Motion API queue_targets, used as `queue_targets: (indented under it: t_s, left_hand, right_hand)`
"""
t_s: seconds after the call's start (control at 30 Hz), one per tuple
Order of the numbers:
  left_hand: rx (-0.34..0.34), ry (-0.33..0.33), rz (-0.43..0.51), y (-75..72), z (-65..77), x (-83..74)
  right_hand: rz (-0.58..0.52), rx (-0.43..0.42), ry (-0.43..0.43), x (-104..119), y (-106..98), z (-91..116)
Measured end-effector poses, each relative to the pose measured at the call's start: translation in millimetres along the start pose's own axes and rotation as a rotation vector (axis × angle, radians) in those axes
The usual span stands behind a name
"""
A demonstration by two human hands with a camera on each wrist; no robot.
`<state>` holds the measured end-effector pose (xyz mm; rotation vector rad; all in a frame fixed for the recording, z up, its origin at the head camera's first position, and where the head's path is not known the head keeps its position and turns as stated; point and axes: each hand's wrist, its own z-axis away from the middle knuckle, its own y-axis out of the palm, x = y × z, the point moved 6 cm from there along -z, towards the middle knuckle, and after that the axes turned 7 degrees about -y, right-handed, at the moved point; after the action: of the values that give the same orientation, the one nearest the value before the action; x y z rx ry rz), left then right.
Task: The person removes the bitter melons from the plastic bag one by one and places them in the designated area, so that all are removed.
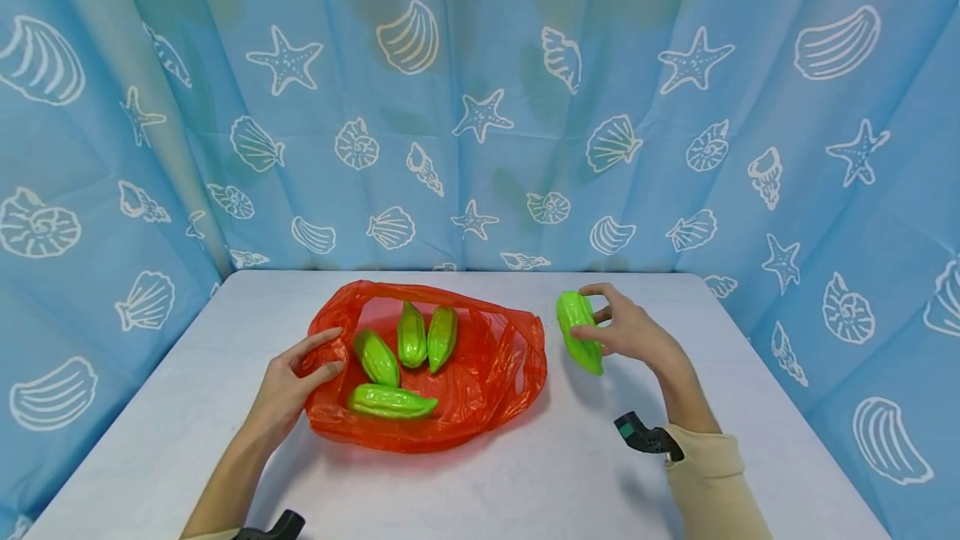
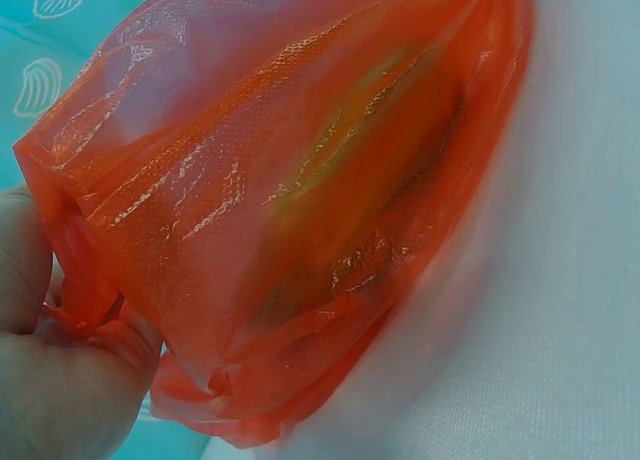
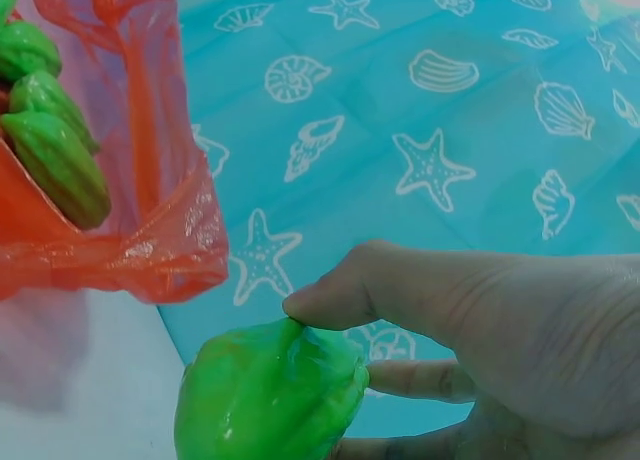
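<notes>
A red plastic bag [image 1: 480,407] lies on the table with its mouth spread open. Inside it are several green ridged fruits [image 1: 393,402] with pointed tips. My left hand [image 1: 288,382] holds the bag's left rim between thumb and fingers; the left wrist view shows the thin film [image 2: 240,210] bunched at the hand. To the right of the bag, my right hand [image 1: 630,327] pinches another green ridged fruit [image 1: 577,332] between thumb and fingers. This fruit [image 3: 265,395] is apart from the bag, with a shadow below it on the table.
The white-covered table [image 1: 480,490] ends at a blue curtain [image 1: 480,173] printed with shells and starfish, which stands behind and on both sides. A black wrist device [image 1: 648,437] sits at the right wrist, and another [image 1: 273,527] at the left.
</notes>
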<state>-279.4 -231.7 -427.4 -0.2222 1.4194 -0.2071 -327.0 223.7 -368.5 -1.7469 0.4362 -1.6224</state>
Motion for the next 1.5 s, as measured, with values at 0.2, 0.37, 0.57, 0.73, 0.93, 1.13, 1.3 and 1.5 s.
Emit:
queue_targets:
  t_s: [0.2,0.37,0.57,0.73,0.93,1.13,1.3,1.5]
  left_hand:
    - [-0.001,-0.003,0.004,-0.5,-0.1,1.2]
    - [-0.004,-0.007,0.003,-0.9,0.3,2.2]
    - [-0.002,-0.01,0.007,-0.7,0.5,2.7]
    - [-0.002,-0.009,0.007,-0.6,-0.2,1.2]
    - [-0.002,-0.006,0.002,-0.8,-0.2,-0.8]
    - [-0.004,0.005,-0.006,-1.6,0.2,-0.7]
    - [-0.007,0.01,-0.006,-2.2,0.7,0.4]
    - [-0.008,0.002,-0.004,-2.3,0.5,1.0]
  right_hand:
    - [0.002,-0.01,0.012,-6,-4,0]
    - [0.015,-0.024,0.022,-12,-7,1]
    - [0.033,-0.047,0.04,-19,-11,2]
    - [0.047,-0.07,0.046,-26,-15,1]
    - [0.046,-0.078,0.046,-33,-16,-2]
    - [0.052,-0.096,0.047,-38,-17,-3]
    - [0.053,-0.107,0.051,-41,-18,-5]
    - [0.052,-0.147,0.057,-49,-19,-8]
